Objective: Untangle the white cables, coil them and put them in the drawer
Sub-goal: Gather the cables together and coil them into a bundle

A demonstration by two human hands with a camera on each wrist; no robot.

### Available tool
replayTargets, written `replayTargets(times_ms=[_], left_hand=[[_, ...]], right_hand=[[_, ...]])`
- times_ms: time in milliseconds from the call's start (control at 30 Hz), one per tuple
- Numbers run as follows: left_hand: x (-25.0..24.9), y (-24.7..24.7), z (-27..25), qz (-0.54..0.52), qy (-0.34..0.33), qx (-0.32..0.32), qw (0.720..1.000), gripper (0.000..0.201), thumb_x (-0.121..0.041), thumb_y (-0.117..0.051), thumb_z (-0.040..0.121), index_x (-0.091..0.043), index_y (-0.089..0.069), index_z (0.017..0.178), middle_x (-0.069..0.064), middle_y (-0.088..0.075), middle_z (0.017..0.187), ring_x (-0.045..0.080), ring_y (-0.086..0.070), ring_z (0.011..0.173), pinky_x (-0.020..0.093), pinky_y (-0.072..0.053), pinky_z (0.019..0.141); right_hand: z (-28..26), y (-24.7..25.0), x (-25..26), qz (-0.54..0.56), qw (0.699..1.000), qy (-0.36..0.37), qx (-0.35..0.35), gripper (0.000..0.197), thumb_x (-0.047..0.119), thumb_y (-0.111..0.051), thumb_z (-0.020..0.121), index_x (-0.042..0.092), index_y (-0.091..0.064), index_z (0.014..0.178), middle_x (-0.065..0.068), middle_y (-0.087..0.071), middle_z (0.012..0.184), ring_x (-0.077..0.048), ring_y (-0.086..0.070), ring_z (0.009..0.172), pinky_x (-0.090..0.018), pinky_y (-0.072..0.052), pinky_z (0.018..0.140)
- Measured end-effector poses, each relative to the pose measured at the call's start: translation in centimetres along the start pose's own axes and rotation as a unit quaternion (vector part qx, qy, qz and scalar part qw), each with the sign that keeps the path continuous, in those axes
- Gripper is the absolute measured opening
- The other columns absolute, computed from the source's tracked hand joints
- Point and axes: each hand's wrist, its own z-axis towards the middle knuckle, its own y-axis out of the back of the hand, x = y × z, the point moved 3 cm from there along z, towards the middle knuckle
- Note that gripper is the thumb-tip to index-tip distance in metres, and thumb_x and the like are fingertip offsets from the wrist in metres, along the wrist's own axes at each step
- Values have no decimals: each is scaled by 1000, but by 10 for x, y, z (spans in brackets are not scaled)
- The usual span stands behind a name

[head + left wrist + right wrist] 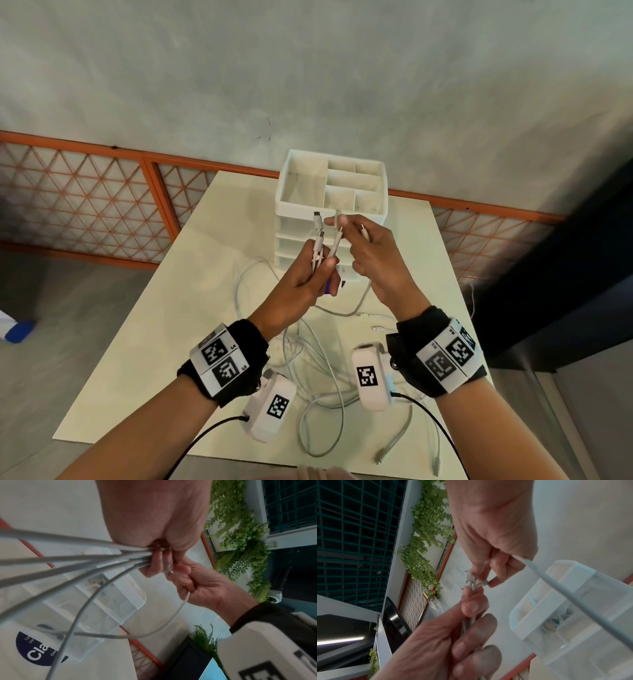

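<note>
white cables bunched upright, plug ends splayed, rest tangled.

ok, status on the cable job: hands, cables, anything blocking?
Left hand grips a bunch of white cables near the plugs. Right hand pinches one plug end, another cable in its fist. Cables uncoiled, trailing on the table. Drawer unit behind, unobstructed.

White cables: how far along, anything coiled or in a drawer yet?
Done: cable ends gathered; the left hand grips a bunch of white cables with plugs pointing up. In hand: the right hand pinches one plug from that bunch and holds another cable. Left: loose cable loops lie uncoiled on the table; the drawer unit shows no pulled-out drawer, though the left wrist view hints at cable inside one.
</note>
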Motion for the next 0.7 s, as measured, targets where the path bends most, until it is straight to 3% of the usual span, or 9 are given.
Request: replayTargets(times_ms=[67,200,333,433,600,700], left_hand=[[0,1,-1,5,-3,-5,1000,10,-13,-32,103,-13,-37,94,12,-48,67,-3,-50,46,6,-34,48],[3,4,-2,4,-2,-38,999,13,-11,-33,102,1,-37,102,14,-50,68,-1,-47,41,4,-35,47],[7,8,-1,-2,4,-80,997,16,-19,-35,102,-3,-34,100,8,-53,62,2,-42,41,11,-30,44],[11,10,1,11,5,-79,997,23,-21,-35,102,2,-34,105,9,-55,60,8,-35,41,15,-29,43],[15,10,-1,43,5,-22,999,12,-22,-37,102,-14,-38,93,13,-56,61,8,-35,42,16,-31,45],[17,11,-1,47,11,-15,999,14,-23,-36,102,-14,-38,92,10,-56,62,7,-37,43,17,-32,47]], right_hand=[[-2,0,-1,4,1000,-8,1,33,28,-47,98,4,-66,110,21,-52,43,0,-42,34,-11,-24,37],[0,3,-5,61,998,-29,-6,28,24,-54,95,-1,-62,103,8,-57,64,-4,-26,40,-19,-16,40],[0,3,-7,112,993,-35,-23,18,21,-64,88,7,-59,100,10,-34,52,-8,-19,46,-21,-17,42],[1,3,-7,122,991,-33,-35,25,23,-64,89,6,-63,107,4,-21,57,-13,-15,53,-22,-17,44],[2,-1,-7,89,995,-37,6,27,28,-59,92,6,-69,104,10,-21,50,-8,-17,45,-20,-18,42],[2,-3,-5,68,997,-42,18,24,30,-58,92,8,-69,92,11,-21,48,-7,-18,44,-20,-17,42]])
